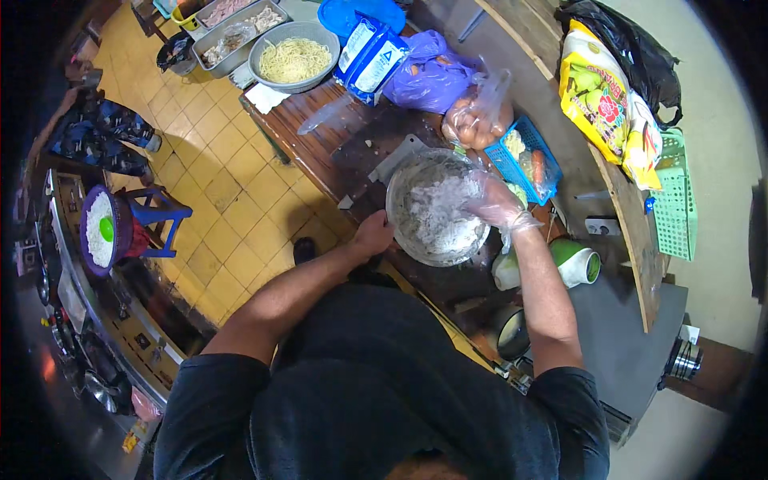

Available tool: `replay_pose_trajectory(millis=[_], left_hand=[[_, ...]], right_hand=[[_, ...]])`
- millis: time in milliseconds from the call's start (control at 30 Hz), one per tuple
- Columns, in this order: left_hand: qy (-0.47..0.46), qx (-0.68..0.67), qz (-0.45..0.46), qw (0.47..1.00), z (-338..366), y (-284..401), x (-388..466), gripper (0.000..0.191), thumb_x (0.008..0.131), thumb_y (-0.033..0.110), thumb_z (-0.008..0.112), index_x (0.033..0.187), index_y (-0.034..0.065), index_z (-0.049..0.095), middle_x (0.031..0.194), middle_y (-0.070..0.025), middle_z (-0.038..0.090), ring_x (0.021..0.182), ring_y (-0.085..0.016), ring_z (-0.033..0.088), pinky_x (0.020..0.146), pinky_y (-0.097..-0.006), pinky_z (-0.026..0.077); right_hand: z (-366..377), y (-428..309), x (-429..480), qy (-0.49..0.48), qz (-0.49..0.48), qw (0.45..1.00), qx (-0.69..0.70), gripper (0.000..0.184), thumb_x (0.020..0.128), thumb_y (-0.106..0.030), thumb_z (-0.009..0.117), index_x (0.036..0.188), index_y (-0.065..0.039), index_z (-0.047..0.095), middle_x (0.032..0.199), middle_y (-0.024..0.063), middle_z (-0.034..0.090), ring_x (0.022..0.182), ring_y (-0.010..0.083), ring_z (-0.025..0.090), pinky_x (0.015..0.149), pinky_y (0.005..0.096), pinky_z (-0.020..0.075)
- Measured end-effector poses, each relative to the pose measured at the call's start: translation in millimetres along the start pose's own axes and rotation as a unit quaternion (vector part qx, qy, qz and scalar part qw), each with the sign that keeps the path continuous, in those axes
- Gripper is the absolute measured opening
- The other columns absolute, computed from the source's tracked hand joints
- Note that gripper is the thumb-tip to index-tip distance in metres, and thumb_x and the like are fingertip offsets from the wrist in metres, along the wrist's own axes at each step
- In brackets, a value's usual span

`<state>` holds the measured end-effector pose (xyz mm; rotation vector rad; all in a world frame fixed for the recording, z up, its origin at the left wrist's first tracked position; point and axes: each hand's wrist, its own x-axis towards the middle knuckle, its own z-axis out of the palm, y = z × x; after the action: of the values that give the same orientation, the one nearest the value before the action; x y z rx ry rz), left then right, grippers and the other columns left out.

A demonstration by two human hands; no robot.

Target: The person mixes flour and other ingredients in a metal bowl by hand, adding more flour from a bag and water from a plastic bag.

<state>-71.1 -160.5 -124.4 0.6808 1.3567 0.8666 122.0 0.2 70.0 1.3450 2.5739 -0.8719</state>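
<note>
A round metal bowl (401,243) stands on the dark wooden table before me. White flour-like powder (441,210) fills its bottom, with lumpy pieces coated in it. My left hand (375,233) grips the bowl's near-left rim, bare. Over my right hand (497,201) is a clear plastic glove; it reaches across the right rim into the bowl, down at the powder. The fingertips of that hand are blurred and partly hidden, so I cannot see whether they hold anything. Beneath the bowl's far-left side shows the corner of a grey flat piece (399,159).
Beyond the bowl are a bag of eggs (477,123), a purple plastic bag (429,75), a blue vegetable basket (525,162) and a colander of noodles (294,60). Green-white jars (579,267) stand by my right forearm. At left, a person (102,135) stands beyond a rice tub (99,231).
</note>
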Motion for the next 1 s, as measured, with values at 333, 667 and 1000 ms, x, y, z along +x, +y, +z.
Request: replay_pose_trajectory(millis=[333,667,1000], left_hand=[[0.039,0.113,0.088,0.989,-7,-42,20,0.021,0.090,0.014,0.052,0.102,-0.0029,0.056,0.092,-0.0190,0.065,0.077,-0.031,0.069,0.064,-0.0407,0.056],[0.016,0.188,0.082,0.979,-9,11,-6,0.027,0.089,0.017,0.051,0.109,-0.0004,0.058,0.096,-0.0218,0.067,0.084,-0.032,0.068,0.073,-0.0416,0.054],[-0.026,0.088,0.037,0.995,-5,39,-19,0.024,0.090,0.009,0.045,0.110,-0.0021,0.053,0.081,-0.0148,0.066,0.065,-0.023,0.069,0.056,-0.0368,0.056]], right_hand=[[39,40,-24,0.015,0.028,0.992,0.126,0.042,0.077,-0.011,0.073,0.117,-0.008,0.060,0.100,0.0103,0.069,0.099,0.0261,0.065,0.091,0.0369,0.0480],[182,91,13,0.203,-0.082,0.888,-0.405,0.080,0.067,-0.025,0.070,0.139,-0.008,0.043,0.145,0.0249,0.038,0.125,0.0418,0.047,0.097,0.0462,0.0456],[76,98,25,0.093,0.130,0.945,0.287,0.070,0.063,-0.025,0.081,0.121,0.004,0.055,0.108,0.0153,0.065,0.099,0.0259,0.062,0.088,0.0360,0.0492]])
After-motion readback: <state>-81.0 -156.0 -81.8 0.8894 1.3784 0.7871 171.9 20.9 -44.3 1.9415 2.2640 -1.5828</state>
